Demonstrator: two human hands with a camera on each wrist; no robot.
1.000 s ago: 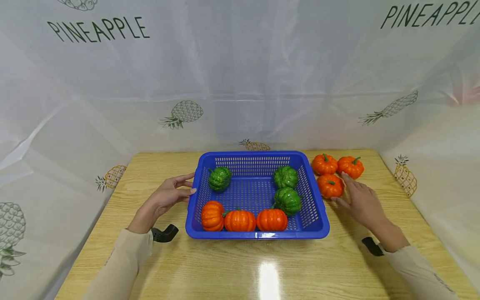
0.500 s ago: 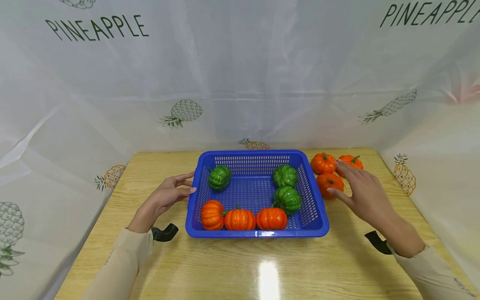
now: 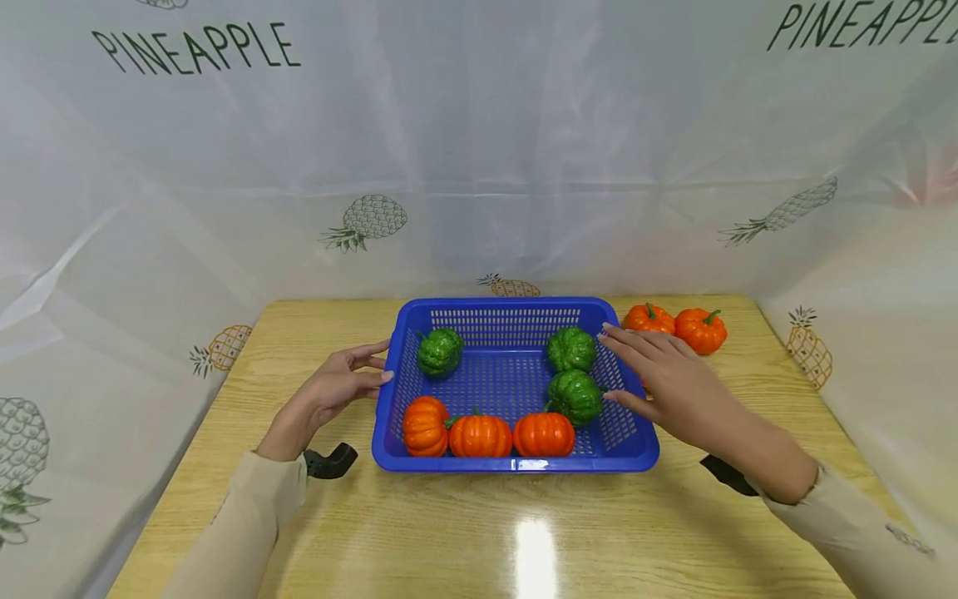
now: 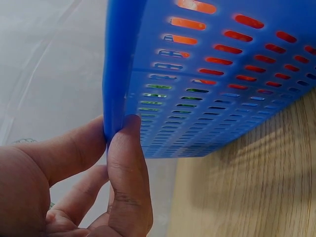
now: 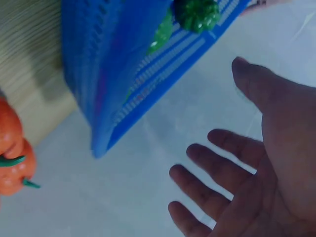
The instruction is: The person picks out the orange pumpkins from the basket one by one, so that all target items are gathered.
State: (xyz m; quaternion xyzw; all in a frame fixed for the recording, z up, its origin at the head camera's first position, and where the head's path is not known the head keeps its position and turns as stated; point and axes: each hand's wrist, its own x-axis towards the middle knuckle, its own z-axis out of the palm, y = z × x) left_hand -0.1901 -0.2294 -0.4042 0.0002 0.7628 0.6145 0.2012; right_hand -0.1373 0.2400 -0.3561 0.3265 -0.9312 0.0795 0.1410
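In the head view, my left hand [image 3: 337, 387] is at the left side of a blue plastic basket [image 3: 516, 466]. The left wrist view shows its thumb and finger [image 4: 127, 173] pinching the basket's rim [image 4: 117, 74]. My right hand [image 3: 674, 383] is over the basket's right rim, fingers spread and nothing held. Near its fingertips lie two green pumpkins [image 3: 571, 349], one behind the other. Another green pumpkin [image 3: 440, 353] sits at the back left inside. Along the front wall are three orange pumpkins [image 3: 481, 437]. In the right wrist view, the right palm [image 5: 276, 197] faces the basket.
Outside the basket, orange pumpkins [image 3: 700, 330] sit at the table's back right, partly hidden by the right hand. A white pineapple-print sheet [image 3: 509, 166] hangs behind and beside the wooden table [image 3: 419, 532].
My right hand has moved left from the loose orange pumpkins to over the basket's right rim, holding nothing. My left hand has stayed on the basket's left rim.
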